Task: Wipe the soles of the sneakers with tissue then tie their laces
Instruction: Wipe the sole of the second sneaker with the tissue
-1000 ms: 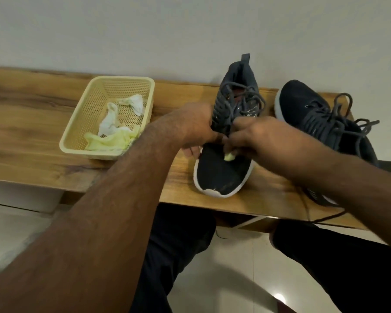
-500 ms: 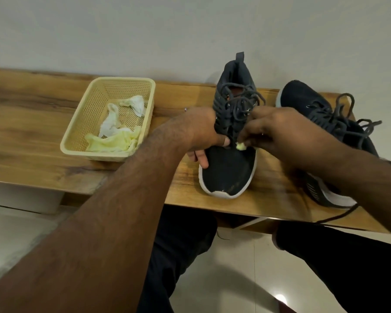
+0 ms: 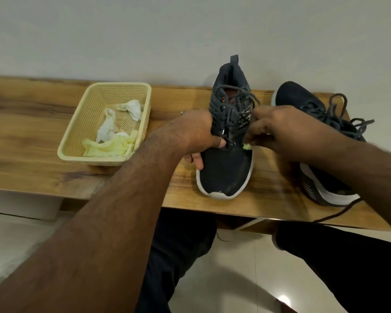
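Head view: your left hand [image 3: 195,134] grips the near sneaker [image 3: 228,141] beside the basket [image 3: 104,123], right fingers [image 3: 261,132] pinching tissue [image 3: 247,146] and seemingly laces; next, cinch and knot.

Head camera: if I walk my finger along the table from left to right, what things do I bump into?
Yellow basket → left hand → middle sneaker → right hand → second sneaker at the table's right end.

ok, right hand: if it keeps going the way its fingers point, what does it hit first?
Probably the left hand. The right hand points leftward across the near sneaker, fingertips already at its laces. Depth is unclear, so it might only drag across the upper.
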